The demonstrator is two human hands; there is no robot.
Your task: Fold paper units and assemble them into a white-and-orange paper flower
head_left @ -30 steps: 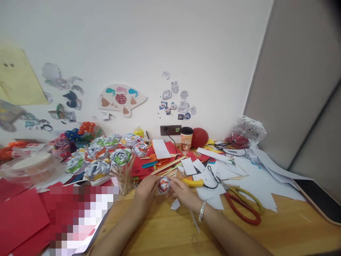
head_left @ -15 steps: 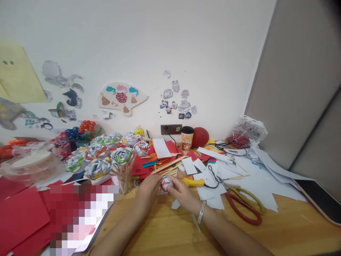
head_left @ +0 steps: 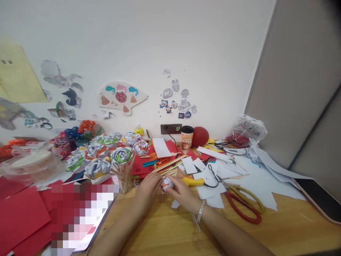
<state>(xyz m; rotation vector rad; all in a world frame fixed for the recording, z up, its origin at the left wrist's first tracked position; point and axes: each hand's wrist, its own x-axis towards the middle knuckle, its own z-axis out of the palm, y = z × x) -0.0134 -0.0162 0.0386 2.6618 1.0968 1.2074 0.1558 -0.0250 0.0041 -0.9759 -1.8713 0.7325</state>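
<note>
Between my two hands, a little above the wooden table (head_left: 160,231), is a small paper flower (head_left: 167,184), white with orange-red patches. My left hand (head_left: 148,187) curls around its left side, the fingertips at its top edge. On the other side my right hand (head_left: 182,192) grips it, the thumb pressed against its front. Parts of the flower are hidden by the fingers. Just beyond my right hand lies a yellow-handled tool (head_left: 194,182) with a black cord. Finished-looking paper flowers (head_left: 121,155) on sticks stand to the left of my left hand.
Red-and-yellow-handled scissors (head_left: 245,206) lie at the right, near white paper sheets (head_left: 255,181) and a dark tablet-like board (head_left: 319,199). A lidded paper cup (head_left: 187,138) and red balloon (head_left: 200,137) stand at the back. Red paper (head_left: 23,220) covers the left side.
The paper flower has turned slightly between my hands, and my fingers have shifted a little around it. Everything else stays in place.
</note>
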